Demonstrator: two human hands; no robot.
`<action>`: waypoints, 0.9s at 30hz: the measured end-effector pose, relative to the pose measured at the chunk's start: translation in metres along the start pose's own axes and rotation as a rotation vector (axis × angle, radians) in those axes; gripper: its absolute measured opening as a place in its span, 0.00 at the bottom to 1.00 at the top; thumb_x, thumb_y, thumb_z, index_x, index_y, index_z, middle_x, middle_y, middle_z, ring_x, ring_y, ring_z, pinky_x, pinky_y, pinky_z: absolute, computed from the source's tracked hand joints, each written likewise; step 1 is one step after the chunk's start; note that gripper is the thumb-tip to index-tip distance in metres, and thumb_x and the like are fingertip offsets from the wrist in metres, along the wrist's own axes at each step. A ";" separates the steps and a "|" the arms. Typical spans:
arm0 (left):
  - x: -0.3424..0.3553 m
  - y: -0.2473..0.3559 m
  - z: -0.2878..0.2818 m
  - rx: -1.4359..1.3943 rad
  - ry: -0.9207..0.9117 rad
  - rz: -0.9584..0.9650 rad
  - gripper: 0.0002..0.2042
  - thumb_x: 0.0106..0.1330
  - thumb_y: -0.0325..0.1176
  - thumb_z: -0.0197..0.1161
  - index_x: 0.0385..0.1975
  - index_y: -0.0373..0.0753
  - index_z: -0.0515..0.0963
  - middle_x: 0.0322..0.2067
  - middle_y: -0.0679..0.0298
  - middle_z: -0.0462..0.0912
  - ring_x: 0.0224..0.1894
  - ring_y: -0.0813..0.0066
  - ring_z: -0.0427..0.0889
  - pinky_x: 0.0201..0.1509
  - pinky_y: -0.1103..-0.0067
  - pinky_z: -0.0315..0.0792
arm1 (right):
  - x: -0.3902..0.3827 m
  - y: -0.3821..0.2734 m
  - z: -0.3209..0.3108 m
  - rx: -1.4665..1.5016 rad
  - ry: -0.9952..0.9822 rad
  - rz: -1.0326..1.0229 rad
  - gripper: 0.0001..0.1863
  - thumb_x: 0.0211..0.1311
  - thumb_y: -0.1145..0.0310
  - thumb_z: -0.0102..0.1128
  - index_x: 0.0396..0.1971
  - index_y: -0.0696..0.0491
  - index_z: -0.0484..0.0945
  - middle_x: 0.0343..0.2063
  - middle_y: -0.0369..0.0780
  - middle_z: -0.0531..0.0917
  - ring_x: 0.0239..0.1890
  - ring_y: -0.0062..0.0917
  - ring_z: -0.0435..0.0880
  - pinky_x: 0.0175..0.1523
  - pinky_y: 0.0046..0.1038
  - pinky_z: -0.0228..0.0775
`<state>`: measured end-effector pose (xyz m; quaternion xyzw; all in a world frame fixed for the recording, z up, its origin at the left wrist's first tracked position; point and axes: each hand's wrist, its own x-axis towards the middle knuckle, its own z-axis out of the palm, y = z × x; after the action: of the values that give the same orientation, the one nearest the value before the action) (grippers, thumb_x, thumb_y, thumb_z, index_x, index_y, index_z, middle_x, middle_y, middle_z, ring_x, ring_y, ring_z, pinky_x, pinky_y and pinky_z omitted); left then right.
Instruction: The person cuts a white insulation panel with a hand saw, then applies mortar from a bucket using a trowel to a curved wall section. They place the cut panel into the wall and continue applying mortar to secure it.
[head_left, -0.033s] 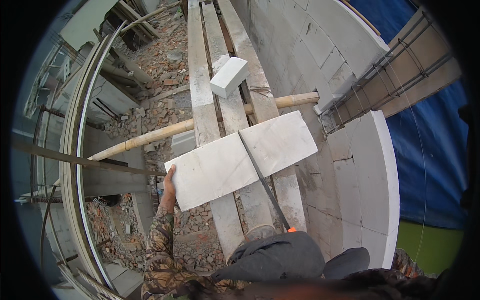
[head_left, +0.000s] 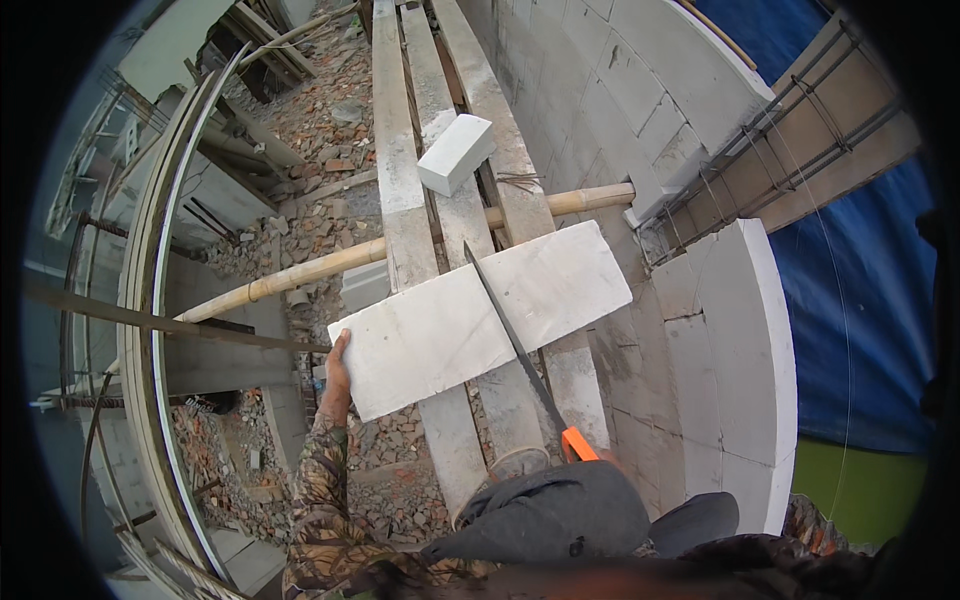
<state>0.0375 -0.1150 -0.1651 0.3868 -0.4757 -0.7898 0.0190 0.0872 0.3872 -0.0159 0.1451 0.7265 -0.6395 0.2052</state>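
Observation:
A long white block (head_left: 420, 350) lies crosswise on narrow pale planks (head_left: 400, 180). My left hand (head_left: 336, 370), in a camouflage sleeve, grips the block's left end. A saw (head_left: 505, 325) with an orange handle (head_left: 577, 443) rests across the middle of the block, its blade tip past the far edge. My right hand (head_left: 607, 456) is at the handle, mostly hidden behind my raised dark-trousered leg (head_left: 545, 515). Beyond the long block, a smaller white block (head_left: 452, 158) sits on the planks.
A bamboo pole (head_left: 280, 280) passes crosswise under the planks. Brick rubble (head_left: 250, 445) lies below at the left, beside upright boards (head_left: 145, 400). A block wall (head_left: 740, 370), rebar (head_left: 800, 130) and a blue tarp (head_left: 860, 310) line the right.
The saw has slid slightly away from me and left, so its tip reaches further past the block. More of the orange handle shows.

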 end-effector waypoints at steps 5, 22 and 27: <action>-0.014 0.006 0.013 -0.027 -0.038 -0.057 0.31 0.69 0.54 0.64 0.60 0.31 0.75 0.50 0.52 0.85 0.48 0.61 0.86 0.55 0.70 0.79 | 0.014 0.039 0.009 -0.274 0.027 -0.171 0.15 0.64 0.69 0.67 0.49 0.58 0.82 0.27 0.36 0.82 0.30 0.17 0.75 0.38 0.24 0.70; -0.010 0.009 0.009 0.054 0.018 0.028 0.30 0.70 0.53 0.62 0.60 0.32 0.75 0.50 0.53 0.85 0.48 0.61 0.86 0.56 0.70 0.79 | 0.002 0.038 0.019 -0.345 0.072 -0.128 0.12 0.63 0.70 0.59 0.44 0.58 0.79 0.27 0.46 0.83 0.31 0.28 0.83 0.41 0.31 0.75; -0.008 0.010 0.009 0.065 -0.010 0.029 0.31 0.70 0.54 0.62 0.60 0.30 0.75 0.50 0.52 0.84 0.48 0.62 0.85 0.55 0.71 0.77 | 0.040 0.035 0.030 -0.338 0.003 -0.239 0.16 0.64 0.71 0.58 0.51 0.57 0.81 0.30 0.46 0.86 0.36 0.28 0.87 0.44 0.29 0.77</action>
<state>0.0341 -0.1109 -0.1511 0.3762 -0.5068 -0.7755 0.0156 0.0722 0.3603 -0.0686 0.0226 0.8359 -0.5280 0.1481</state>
